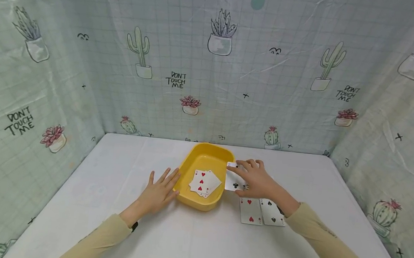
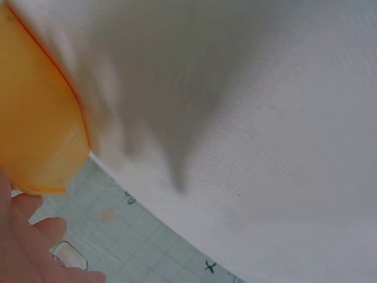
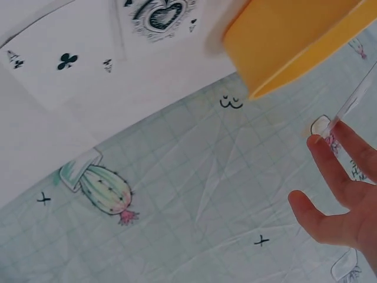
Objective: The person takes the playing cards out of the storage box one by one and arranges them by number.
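A yellow plastic tray (image 1: 199,205) stands on the white table, with several playing cards (image 1: 201,183) lying in it, a hearts card on top. My left hand (image 1: 157,193), fingers straight and spread, rests against the tray's left rim. Just above the right rim, my right hand (image 1: 256,180) holds a clubs playing card (image 1: 230,182) between its fingers and thumb; that card appears nearly edge-on in the right wrist view. Nearer the front, below the right hand, a hearts card (image 1: 251,213) and a spades card (image 1: 272,213) lie side by side on the table.
The right wrist view also shows an ace of clubs (image 3: 68,62) and an ace of spades (image 3: 165,17) on the table beside the tray; in the head view the right hand and arm mostly cover them. Patterned cloth (image 1: 245,120) hangs along the table's back and sides.
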### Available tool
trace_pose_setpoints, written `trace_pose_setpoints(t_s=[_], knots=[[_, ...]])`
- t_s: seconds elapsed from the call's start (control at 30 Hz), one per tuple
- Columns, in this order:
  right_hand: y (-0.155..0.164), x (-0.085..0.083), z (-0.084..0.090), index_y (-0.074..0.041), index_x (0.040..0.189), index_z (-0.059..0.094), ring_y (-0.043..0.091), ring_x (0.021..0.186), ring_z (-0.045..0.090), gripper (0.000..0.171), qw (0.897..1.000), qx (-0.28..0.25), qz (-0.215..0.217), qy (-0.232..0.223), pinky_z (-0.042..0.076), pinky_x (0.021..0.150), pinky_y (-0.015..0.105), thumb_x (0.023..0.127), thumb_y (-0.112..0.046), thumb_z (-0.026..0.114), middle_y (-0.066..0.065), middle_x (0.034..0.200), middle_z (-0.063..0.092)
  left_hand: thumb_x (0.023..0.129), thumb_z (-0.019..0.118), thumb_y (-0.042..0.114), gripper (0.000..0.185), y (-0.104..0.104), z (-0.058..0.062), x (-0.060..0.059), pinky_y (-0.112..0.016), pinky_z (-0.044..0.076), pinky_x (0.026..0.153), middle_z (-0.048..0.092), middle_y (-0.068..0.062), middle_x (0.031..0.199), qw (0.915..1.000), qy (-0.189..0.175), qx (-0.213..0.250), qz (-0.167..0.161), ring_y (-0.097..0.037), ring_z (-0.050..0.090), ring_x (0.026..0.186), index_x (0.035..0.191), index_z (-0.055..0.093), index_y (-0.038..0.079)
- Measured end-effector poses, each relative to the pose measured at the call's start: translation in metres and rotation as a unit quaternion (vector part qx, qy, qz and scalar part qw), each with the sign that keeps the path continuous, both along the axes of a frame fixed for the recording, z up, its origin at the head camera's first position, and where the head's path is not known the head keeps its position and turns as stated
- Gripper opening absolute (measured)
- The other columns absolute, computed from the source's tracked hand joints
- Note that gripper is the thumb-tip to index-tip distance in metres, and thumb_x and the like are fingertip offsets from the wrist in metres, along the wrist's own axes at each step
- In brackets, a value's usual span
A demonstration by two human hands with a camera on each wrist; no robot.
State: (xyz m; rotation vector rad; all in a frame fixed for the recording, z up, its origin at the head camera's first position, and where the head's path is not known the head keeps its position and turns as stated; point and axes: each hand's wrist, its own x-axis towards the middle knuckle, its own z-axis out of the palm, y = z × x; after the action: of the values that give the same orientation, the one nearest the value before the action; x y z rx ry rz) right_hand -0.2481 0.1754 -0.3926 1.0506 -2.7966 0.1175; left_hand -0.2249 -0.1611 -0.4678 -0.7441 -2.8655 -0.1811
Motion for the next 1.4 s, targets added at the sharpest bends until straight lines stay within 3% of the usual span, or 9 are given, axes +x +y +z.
trace_pose_setpoints(t_s=[0.3, 0.8, 1.17, 1.4], knots=[[0.025, 0.013, -0.004, -0.028, 0.131, 0.042, 0.031, 0.114, 0.040, 0.066, 1.000, -0.008, -0.008, 0.012, 0.027, 0.091, 0.057, 0.072, -0.044, 0.067, 0.013, 0.133, 0.043, 0.092, 0.039, 0.044, 0.059, -0.001, 0.000, 0.001, -0.066, 0.014, 0.100, 0.022, -0.002, 0.149, 1.0000, 0.005, 0.001, -0.002, -0.030, 0.020, 0.137, 0.142, 0.025, 0.014], [0.072, 0.031, -0.018, -0.024, 0.133, 0.040, 0.030, 0.112, 0.041, 0.073, 0.999, 0.001, -0.021, 0.041, 0.029, 0.087, 0.059, 0.068, -0.039, 0.071, 0.012, 0.129, 0.047, 0.093, 0.035, 0.046, 0.060, -0.001, 0.002, 0.002, -0.066, 0.012, 0.101, 0.019, -0.002, 0.150, 1.0000, -0.004, -0.007, 0.000, -0.030, 0.018, 0.137, 0.143, 0.023, 0.014], [0.112, 0.040, -0.036, -0.020, 0.132, 0.041, 0.028, 0.111, 0.042, 0.083, 0.998, 0.000, -0.067, 0.021, 0.022, 0.088, 0.060, 0.060, -0.033, 0.079, 0.011, 0.127, 0.050, 0.093, 0.037, 0.044, 0.059, -0.001, 0.001, 0.001, -0.066, 0.010, 0.101, 0.021, -0.002, 0.149, 1.0000, 0.001, 0.001, -0.006, -0.030, 0.019, 0.137, 0.142, 0.025, 0.013], [0.131, 0.043, -0.043, -0.025, 0.136, 0.035, 0.027, 0.114, 0.042, 0.090, 0.995, 0.012, -0.099, -0.014, 0.022, 0.088, 0.061, 0.058, -0.031, 0.080, 0.005, 0.128, 0.050, 0.093, 0.037, 0.043, 0.059, -0.001, 0.004, 0.003, -0.066, 0.010, 0.101, 0.020, -0.003, 0.150, 1.0000, -0.004, 0.001, -0.004, -0.031, 0.020, 0.137, 0.142, 0.024, 0.013]])
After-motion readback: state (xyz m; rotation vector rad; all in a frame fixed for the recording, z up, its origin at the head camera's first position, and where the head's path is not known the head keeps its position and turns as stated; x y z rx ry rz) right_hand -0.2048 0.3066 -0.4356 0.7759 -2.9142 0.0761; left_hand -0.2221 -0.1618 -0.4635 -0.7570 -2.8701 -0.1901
